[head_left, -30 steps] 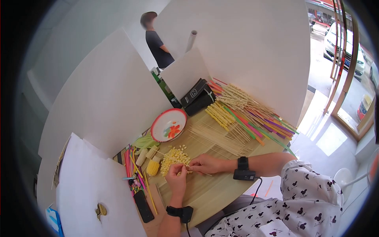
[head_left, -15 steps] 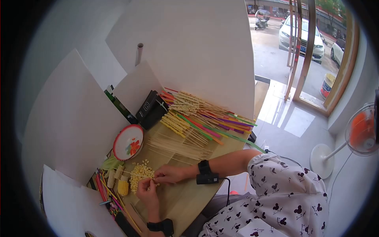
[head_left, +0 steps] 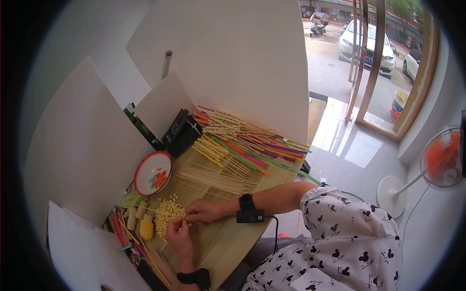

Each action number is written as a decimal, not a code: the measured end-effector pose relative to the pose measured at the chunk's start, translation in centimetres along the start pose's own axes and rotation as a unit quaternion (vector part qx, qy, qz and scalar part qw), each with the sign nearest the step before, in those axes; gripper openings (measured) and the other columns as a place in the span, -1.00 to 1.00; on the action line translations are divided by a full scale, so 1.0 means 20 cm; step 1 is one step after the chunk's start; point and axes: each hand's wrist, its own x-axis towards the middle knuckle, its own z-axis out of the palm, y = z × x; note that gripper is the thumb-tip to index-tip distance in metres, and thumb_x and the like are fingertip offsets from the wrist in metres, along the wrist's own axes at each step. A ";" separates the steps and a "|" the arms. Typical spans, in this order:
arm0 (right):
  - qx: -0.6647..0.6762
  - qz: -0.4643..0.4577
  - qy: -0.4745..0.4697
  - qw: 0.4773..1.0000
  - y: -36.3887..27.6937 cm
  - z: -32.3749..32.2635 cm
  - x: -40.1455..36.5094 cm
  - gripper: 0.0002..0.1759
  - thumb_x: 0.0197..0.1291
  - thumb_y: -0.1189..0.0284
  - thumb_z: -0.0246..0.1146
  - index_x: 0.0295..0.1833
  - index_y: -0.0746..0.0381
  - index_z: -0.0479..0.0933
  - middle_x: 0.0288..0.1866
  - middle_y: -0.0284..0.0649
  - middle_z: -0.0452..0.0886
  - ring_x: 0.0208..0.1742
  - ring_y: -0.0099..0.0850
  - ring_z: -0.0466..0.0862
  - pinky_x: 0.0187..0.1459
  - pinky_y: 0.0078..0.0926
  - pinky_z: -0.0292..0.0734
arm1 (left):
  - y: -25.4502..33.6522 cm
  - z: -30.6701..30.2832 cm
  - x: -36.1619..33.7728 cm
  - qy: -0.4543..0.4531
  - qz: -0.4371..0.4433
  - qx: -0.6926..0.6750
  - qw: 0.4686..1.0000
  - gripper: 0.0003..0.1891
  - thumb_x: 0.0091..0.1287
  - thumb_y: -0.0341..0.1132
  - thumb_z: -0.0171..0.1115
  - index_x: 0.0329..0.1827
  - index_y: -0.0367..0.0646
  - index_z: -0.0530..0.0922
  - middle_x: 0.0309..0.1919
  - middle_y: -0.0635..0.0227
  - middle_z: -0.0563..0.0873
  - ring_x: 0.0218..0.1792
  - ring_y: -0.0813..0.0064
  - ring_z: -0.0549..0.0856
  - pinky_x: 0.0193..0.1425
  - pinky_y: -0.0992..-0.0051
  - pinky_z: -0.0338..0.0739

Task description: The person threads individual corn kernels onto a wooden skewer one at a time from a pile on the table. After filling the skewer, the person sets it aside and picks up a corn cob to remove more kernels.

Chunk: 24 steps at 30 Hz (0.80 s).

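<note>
Over the loose pale-yellow corn kernels (head_left: 167,216), my two hands meet with their fingertips together. My right hand (head_left: 200,211) is closed in a pinch, and a thin wooden skewer (head_left: 207,221) sticks out beneath it. Fingers of my left hand (head_left: 178,236) are pinched at the same spot; whatever is between them is too small to make out. Left of the kernels lie a partly stripped corn cob (head_left: 146,228) and bare cobs (head_left: 132,218). Bare skewers (head_left: 213,179) are spread beyond my right hand. Farther off lie skewers threaded with kernels (head_left: 211,151).
A red-rimmed bowl (head_left: 141,186) stands at the table's far side, next to a black box (head_left: 177,131). Colourful strips (head_left: 276,154) lie under the threaded skewers. Pens and sticks (head_left: 128,235) crowd the left edge. White panels (head_left: 73,140) border the table; a fan (head_left: 441,160) stands at right.
The view has shifted slightly, so everything sits a little farther left. My hands stay together over the kernels, and the skewer's end now shows below my right hand.
</note>
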 end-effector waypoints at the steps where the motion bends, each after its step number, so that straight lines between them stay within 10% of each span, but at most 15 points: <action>1: 0.025 0.008 0.013 1.000 -0.01 0.00 0.00 -0.76 0.42 0.36 0.11 -0.28 0.28 0.51 -0.63 -0.40 0.50 -0.63 -0.64 0.46 -0.58 -0.60 0.33 | 0.00 0.00 0.00 -0.004 0.001 0.003 1.000 -0.96 0.31 -0.58 0.22 -0.22 -0.32 0.54 -0.35 0.34 0.68 -0.33 0.65 0.65 -0.23 0.63 0.55; 11: 0.052 -0.018 0.037 0.998 0.03 -0.03 0.00 -0.80 0.38 0.38 0.13 -0.26 0.27 0.54 -0.60 -0.37 0.55 -0.59 -0.65 0.49 -0.56 -0.62 0.37 | 0.04 -0.02 0.01 -0.024 0.010 0.072 0.997 -0.91 0.31 -0.55 0.22 -0.16 -0.33 0.57 -0.35 0.32 0.70 -0.32 0.61 0.68 -0.20 0.59 0.56; 15: 0.226 0.196 0.030 0.954 -0.05 -0.06 0.01 -0.78 0.39 0.35 0.14 -0.22 0.26 0.59 -0.55 -0.42 0.56 -0.67 -0.70 0.43 -0.64 -0.69 0.28 | 0.07 -0.01 0.02 0.025 0.015 0.045 0.999 -0.86 0.33 -0.50 0.22 -0.09 -0.31 0.59 -0.31 0.30 0.72 -0.30 0.58 0.71 -0.16 0.58 0.57; 24: 0.256 0.274 -0.002 0.927 -0.12 -0.07 0.07 -0.79 0.37 0.32 0.20 -0.24 0.24 0.58 -0.57 -0.45 0.55 -0.66 -0.76 0.37 -0.63 -0.73 0.22 | -0.13 -0.34 0.16 0.148 -0.004 0.054 0.988 -0.88 0.33 -0.40 0.24 -0.16 -0.27 0.62 -0.49 0.45 0.64 -0.46 0.69 0.58 -0.33 0.62 0.47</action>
